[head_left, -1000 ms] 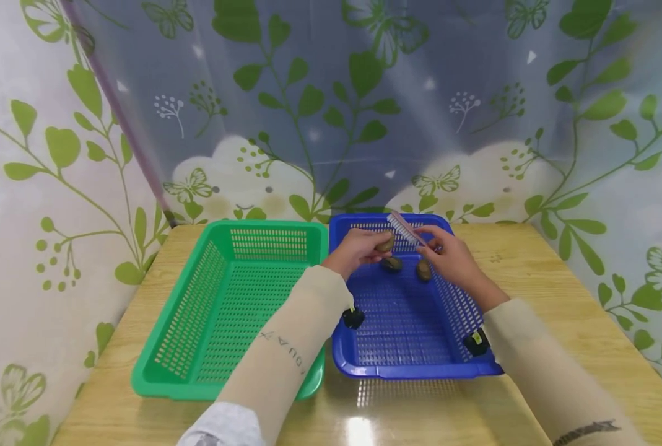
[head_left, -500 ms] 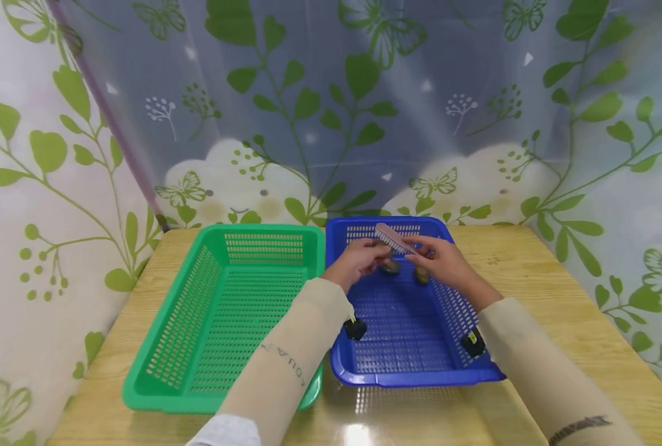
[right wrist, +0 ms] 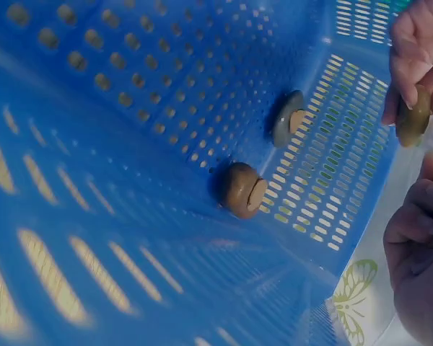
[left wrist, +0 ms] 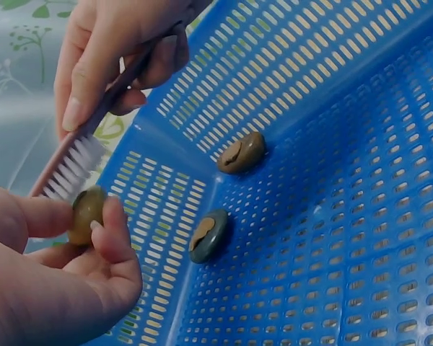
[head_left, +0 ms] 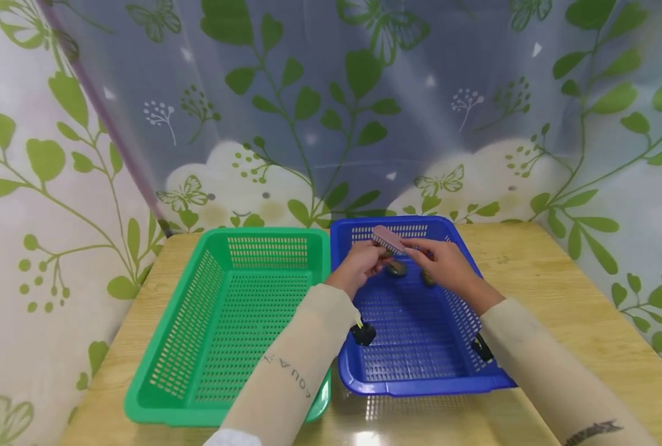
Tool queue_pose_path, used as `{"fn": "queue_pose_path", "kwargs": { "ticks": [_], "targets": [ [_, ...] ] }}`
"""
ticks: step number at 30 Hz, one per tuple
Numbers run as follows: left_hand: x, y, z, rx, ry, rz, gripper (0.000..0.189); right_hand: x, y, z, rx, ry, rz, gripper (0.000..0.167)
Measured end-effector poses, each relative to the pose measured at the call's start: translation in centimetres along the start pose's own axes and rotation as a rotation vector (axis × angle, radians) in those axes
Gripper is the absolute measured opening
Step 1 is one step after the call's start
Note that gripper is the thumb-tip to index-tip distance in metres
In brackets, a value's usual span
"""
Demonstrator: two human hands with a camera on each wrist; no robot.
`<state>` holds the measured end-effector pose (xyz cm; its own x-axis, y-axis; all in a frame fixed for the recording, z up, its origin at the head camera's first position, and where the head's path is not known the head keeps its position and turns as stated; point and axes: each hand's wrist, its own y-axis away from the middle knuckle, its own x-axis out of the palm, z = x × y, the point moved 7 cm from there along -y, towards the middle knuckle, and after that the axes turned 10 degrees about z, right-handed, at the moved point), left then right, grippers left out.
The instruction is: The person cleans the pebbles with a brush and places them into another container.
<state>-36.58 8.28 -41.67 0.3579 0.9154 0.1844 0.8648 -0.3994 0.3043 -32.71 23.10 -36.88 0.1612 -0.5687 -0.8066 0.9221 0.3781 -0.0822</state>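
Head view: two hands meet above a blue perforated plastic basket [head_left: 420,388] on a pale wooden bench [head_left: 520,260]. The left hand [head_left: 358,265] pinches a small, smooth, olive-brown stone [head_left: 385,253], largely hidden by fingers and brush. The right hand [head_left: 444,265] pinches the handle of a slim, dull-pink scrubbing brush [head_left: 388,238], its head over the left hand's fingertips. Below and between the hands, a rounded blue-green stone [head_left: 396,268] lies in the basket; a rounded brown stone [head_left: 428,278] is partly covered by the right hand. Left of the left hand stands a green perforated plastic basket [head_left: 174,416].

Left wrist view: the held stone, glossy with a darker patch on top, sits between the left hand's thumb and fingers. White bristles [left wrist: 76,167] face it from just beyond; whether they touch is unclear. The brush's far end is hidden behind the left hand. The two loose stones each show a flat tan patch.

Right wrist view: the left hand, cut off at the edge, pinches the stone. The right hand, below it, is shadowed and cropped; its hold cannot be made out here.
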Motion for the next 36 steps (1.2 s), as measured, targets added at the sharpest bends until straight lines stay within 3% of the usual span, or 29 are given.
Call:
{"fn": "queue_pose_path", "kwargs": {
  "ticks": [4,11,17,25,36],
  "targets": [
    [-0.1,0.2,0.0,-0.017,-0.019,-0.007,0.026,0.0,0.0,0.1,-0.004,0.034,0.0,0.038],
    [0.1,0.2,0.0,-0.02,-0.072,0.004,0.026,-0.6,0.1,-0.5,0.041,0.003,0.008,0.036],
    [0.3,0.0,-0.1,-0.023,-0.011,0.013,0.025,-0.8,0.0,-0.8,0.05,0.005,0.0,0.037],
    [0.5,-0.2,0.4,-0.054,0.137,0.036,0.032,-0.5,0.0,-0.8,0.056,0.017,0.001,0.037],
    [0.3,-0.2,0.3,-0.024,0.127,0.015,0.029,-0.5,0.0,-1.2,0.093,0.021,-0.016,0.04]
  ]
}}
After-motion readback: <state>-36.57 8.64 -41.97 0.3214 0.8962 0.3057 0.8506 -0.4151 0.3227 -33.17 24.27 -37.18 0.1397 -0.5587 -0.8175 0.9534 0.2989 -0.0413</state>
